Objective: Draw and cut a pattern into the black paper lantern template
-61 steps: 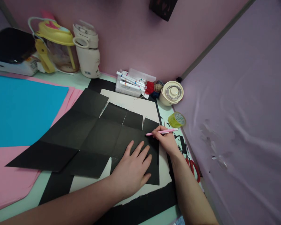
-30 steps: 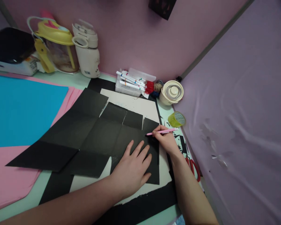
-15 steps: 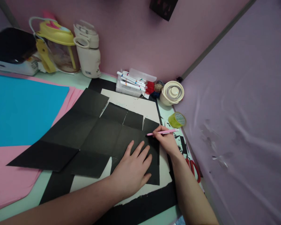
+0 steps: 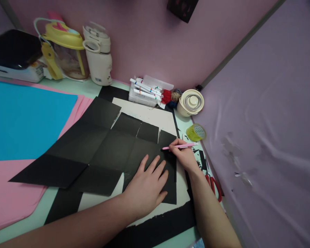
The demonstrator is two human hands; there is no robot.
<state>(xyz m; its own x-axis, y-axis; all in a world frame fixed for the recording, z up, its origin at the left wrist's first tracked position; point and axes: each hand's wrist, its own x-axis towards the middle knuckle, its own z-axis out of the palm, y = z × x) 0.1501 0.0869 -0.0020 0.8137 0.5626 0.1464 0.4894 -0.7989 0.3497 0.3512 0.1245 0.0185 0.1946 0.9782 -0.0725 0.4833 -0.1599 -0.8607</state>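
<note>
Whole scene sits a touch further R in view vs. earlier frame; hands, pen & sheet keep approx. same positions rel. to each other.

Grip: R hand (image 4: 184, 156) has thumb & fingers together, clamped on pink pen (image 4: 186, 145), writing-style hold, pen slanted low, dark tip at black sheet (image 4: 111, 150) nr its R edge. Can't tell if tip presses. L hand (image 4: 146, 187) lies palm down on same sheet, fingers apart, gripping nil.

Sheet: creased into panels, slits along far edge, notch at near edge; lies across white board (image 4: 155, 112), L end over pink sheets (image 4: 12, 193). Torn-edged black strip (image 4: 167, 218) along near side of board. Blue sheet (image 4: 28, 120) on top of the pinks, L.

R of R forearm: red-handled scissors (image 4: 219, 188), partly hidden. Beyond R hand: yellow-green tape roll (image 4: 192, 132), then cream container (image 4: 186, 108); yarn (image 4: 175, 96) just beside it. Next L, clear box w/ white markers (image 4: 147, 90).

Back L, on pale green table (image 4: 41, 217): white bottle (image 4: 100, 67) upright, yellow-lidded jug (image 4: 69, 39), black-topped box (image 4: 15, 48).
</note>
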